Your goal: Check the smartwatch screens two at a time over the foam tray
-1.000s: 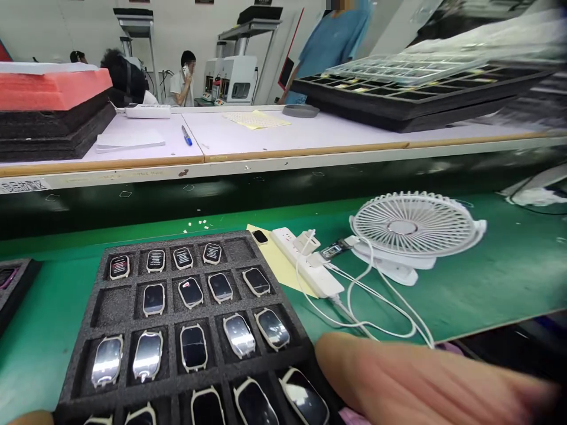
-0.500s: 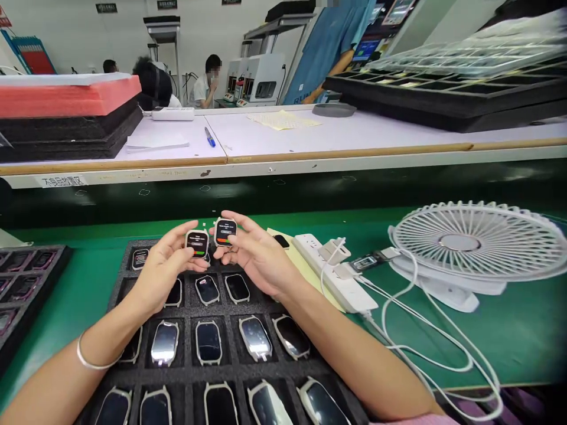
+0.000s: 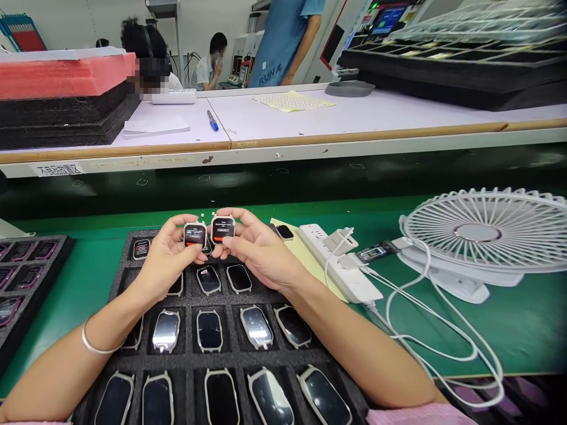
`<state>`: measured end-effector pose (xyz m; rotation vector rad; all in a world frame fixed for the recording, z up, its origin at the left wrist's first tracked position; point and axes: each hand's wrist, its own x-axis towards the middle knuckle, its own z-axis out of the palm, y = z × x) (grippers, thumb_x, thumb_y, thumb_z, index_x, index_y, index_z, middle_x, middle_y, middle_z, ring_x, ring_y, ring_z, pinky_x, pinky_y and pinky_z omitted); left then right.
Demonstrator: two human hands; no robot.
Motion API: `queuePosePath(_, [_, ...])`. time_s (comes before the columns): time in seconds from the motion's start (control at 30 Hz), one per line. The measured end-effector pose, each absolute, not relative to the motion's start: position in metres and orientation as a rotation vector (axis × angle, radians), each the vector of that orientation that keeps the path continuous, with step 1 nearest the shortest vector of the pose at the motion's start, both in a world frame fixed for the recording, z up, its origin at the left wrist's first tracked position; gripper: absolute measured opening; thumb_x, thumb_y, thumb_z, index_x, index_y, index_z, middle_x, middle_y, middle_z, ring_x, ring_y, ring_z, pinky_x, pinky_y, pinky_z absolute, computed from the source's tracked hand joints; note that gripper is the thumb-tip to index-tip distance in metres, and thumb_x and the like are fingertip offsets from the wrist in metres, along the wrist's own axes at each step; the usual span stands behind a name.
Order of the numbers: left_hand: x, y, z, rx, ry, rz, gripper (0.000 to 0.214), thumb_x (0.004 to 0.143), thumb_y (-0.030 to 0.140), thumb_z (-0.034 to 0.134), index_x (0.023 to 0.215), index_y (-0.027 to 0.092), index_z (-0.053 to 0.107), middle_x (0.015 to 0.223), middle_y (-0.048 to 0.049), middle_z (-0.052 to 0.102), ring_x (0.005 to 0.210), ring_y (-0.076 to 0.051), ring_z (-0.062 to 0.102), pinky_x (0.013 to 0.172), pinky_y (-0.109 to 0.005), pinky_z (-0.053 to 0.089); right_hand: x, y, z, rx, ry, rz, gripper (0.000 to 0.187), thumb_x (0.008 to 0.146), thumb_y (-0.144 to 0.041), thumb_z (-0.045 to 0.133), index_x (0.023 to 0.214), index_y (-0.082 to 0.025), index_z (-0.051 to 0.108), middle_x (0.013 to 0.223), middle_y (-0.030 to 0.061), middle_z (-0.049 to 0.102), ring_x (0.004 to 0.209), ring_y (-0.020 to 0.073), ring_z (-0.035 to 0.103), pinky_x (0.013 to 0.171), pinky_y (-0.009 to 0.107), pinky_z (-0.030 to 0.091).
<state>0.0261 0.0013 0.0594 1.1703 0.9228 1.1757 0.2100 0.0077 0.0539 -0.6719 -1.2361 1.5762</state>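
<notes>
My left hand [image 3: 166, 260] is closed around a smartwatch body [image 3: 195, 234] with a pale frame and a lit screen showing text and a red band. Beside it, my right hand [image 3: 261, 251] grips a second smartwatch body [image 3: 222, 228], its screen lit in much the same way, with my thumb at its lower edge. Both are strapless and held side by side over the far part of a black foam tray [image 3: 186, 362]. Several pale-framed watch bodies with dark screens lie in the tray's compartments, such as the watch [image 3: 209, 330] in the middle. My forearms cover some compartments.
To the right lie a white power strip [image 3: 339, 265] with plugs and cables, a yellow sheet, another watch [image 3: 284, 232] and a white fan [image 3: 478, 233]. A second foam tray [image 3: 44, 277] stands left. A shelf [image 3: 274, 141] runs behind; people are beyond it.
Both watch screens now show a red band where green and red showed at the bottom before. My hands stay nearly in place. The camera view has shifted slightly, and the person in blue stands differently.
</notes>
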Motion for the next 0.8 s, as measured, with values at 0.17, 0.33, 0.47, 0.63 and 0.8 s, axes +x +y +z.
queuePosePath(0.17, [0.0263, -0.0010, 0.0608, 1.170, 0.927, 1.152, 0.050, 0.073, 0.019, 0.073, 0.120, 0.018, 0.055, 0.101, -0.0018, 0.067, 0.069, -0.011, 0.071, 0.071, -0.024, 0.062, 0.2104, 0.0076, 0.0553, -0.673, -1.233, 1.584, 0.045, 0.075, -0.012, 0.065, 0.117, -0.021, 0.052, 0.095, -0.0010, 0.063, 0.074, 0.0117, 0.067, 0.069, 0.024, 0.053])
queuePosePath(0.33, [0.0250, -0.0021, 0.0625, 1.114, 0.943, 1.126, 0.047, 0.078, 0.023, 0.066, 0.123, 0.018, 0.057, 0.093, -0.0014, 0.069, 0.070, -0.014, 0.073, 0.071, -0.027, 0.063, 0.2106, 0.0074, 0.0568, -0.701, -1.234, 1.568, 0.044, 0.074, -0.015, 0.065, 0.116, -0.022, 0.052, 0.095, -0.0011, 0.064, 0.073, 0.0121, 0.066, 0.069, 0.025, 0.053])
queuePosePath(0.47, [0.0240, -0.0016, 0.0633, 1.088, 0.945, 1.131, 0.043, 0.079, 0.028, 0.066, 0.120, 0.017, 0.060, 0.090, -0.0006, 0.069, 0.069, -0.015, 0.074, 0.070, -0.028, 0.063, 0.2110, 0.0075, 0.0564, -0.705, -1.222, 1.570, 0.044, 0.074, -0.020, 0.071, 0.114, -0.021, 0.053, 0.090, -0.0023, 0.064, 0.070, 0.0115, 0.066, 0.068, 0.024, 0.052])
queuePosePath(0.63, [0.0240, -0.0003, 0.0626, 1.138, 1.004, 1.156, 0.036, 0.080, 0.036, 0.068, 0.110, 0.017, 0.061, 0.079, 0.0025, 0.064, 0.060, -0.014, 0.070, 0.060, -0.024, 0.060, 0.2120, 0.0089, 0.0554, -0.775, -1.213, 1.577, 0.036, 0.081, -0.038, 0.077, 0.103, -0.020, 0.055, 0.087, -0.0013, 0.066, 0.053, 0.0081, 0.059, 0.052, 0.021, 0.045])
queuePosePath(0.8, [0.0247, 0.0012, 0.0606, 1.249, 1.031, 1.200, 0.032, 0.075, 0.032, 0.075, 0.100, 0.016, 0.060, 0.083, 0.0027, 0.064, 0.051, -0.005, 0.058, 0.050, -0.017, 0.051, 0.2115, 0.0099, 0.0553, -0.786, -1.152, 1.653, 0.032, 0.083, -0.036, 0.072, 0.106, -0.019, 0.057, 0.089, 0.0011, 0.069, 0.053, 0.0112, 0.063, 0.052, 0.022, 0.047])
